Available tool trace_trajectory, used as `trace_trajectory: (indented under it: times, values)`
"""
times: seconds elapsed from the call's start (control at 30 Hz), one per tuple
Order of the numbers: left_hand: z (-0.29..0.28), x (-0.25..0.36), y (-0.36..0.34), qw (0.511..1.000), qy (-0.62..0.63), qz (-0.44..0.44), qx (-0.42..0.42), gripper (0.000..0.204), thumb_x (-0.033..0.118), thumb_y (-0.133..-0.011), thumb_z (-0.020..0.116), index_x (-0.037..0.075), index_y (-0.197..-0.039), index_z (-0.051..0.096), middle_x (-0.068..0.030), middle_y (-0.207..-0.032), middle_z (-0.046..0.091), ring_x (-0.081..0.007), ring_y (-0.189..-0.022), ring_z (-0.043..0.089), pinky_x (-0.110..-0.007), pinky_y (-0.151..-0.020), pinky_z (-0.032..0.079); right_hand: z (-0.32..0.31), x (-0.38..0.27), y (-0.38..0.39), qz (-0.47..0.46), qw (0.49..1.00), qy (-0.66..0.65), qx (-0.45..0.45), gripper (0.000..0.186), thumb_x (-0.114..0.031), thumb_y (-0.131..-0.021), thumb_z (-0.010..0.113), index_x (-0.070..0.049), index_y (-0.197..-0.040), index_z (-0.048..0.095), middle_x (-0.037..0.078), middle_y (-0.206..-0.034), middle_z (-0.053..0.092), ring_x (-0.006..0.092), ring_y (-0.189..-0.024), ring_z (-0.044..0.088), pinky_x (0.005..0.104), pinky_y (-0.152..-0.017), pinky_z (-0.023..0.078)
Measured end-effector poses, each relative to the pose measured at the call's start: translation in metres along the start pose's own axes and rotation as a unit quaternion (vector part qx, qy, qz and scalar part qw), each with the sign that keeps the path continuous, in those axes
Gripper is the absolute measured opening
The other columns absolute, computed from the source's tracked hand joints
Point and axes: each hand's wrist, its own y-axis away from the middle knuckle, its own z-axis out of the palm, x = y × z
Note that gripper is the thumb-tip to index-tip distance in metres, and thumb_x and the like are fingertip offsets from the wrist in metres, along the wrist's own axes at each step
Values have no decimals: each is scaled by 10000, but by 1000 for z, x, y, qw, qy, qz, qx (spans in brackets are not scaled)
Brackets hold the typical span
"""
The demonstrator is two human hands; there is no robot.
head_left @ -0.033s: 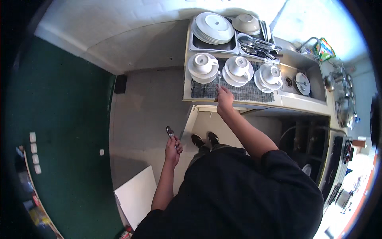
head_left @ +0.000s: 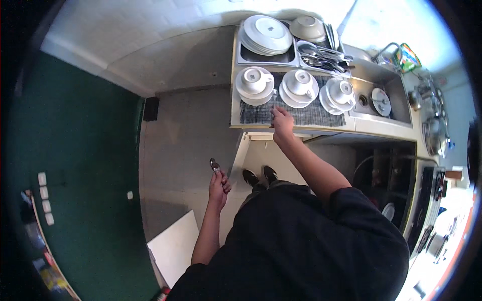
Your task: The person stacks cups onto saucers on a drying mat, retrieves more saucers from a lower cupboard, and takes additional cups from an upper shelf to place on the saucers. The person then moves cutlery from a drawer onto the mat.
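My left hand (head_left: 219,184) is closed round shiny metal cutlery (head_left: 215,165), apparently spoons, out over the floor. My right hand (head_left: 282,122) reaches to the front of the counter, fingers pinched on what looks like a spoon (head_left: 274,95), its end between two cup stacks. Three stacks of upturned white cups on saucers, left (head_left: 255,84), middle (head_left: 298,88) and right (head_left: 337,95), sit on a dark woven mat (head_left: 306,117).
Behind are stacked plates (head_left: 266,34), an upturned bowl (head_left: 307,27) and a cutlery tray (head_left: 321,59). A sink (head_left: 401,103) holds a plate; pots (head_left: 435,135) and a stove (head_left: 422,210) line the right. A white panel (head_left: 170,241) stands lower left.
The view has shifted slightly. My right hand and the spoon by it have moved very little; my left hand keeps its hold on the cutlery.
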Motion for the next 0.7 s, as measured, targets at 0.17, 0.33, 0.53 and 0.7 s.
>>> trace_trajectory:
  times: [0.17, 0.33, 0.53, 0.7]
  values:
    - [8, 32, -26, 997, -61, -23, -35, 251, 417, -1136, 476, 173, -1123, 531, 56, -775, 417, -68, -603, 360, -241, -542, 314, 2, 8, -19, -5, 996, 38, 79, 382, -159, -918, 772, -30, -1266, 681, -9, -818, 636, 98, -646, 553, 269, -563, 440]
    - [7, 46, -44, 995, -80, -38, -42, 259, 426, -1136, 473, 173, -1123, 527, 56, -773, 419, -68, -609, 360, -239, -550, 319, 2, 16, -23, 17, 992, 94, 77, 336, -169, -892, 807, -36, -1192, 736, 17, -851, 688, 121, -661, 585, 294, -559, 478]
    - [17, 56, -55, 991, -107, -49, -70, 258, 423, -1138, 471, 171, -1133, 529, 61, -788, 438, -73, -616, 369, -247, -566, 338, 14, 11, -29, -19, 990, 109, 88, 288, -192, -909, 823, -11, -1124, 761, 41, -863, 745, 129, -646, 624, 296, -543, 506]
    - [21, 51, -63, 993, -91, -42, -66, 262, 420, -1138, 471, 166, -1142, 533, 63, -780, 438, -70, -621, 385, -249, -557, 335, 26, 2, -25, 3, 988, 132, 77, 277, -220, -922, 830, -4, -1084, 766, 45, -856, 760, 116, -626, 620, 289, -528, 515]
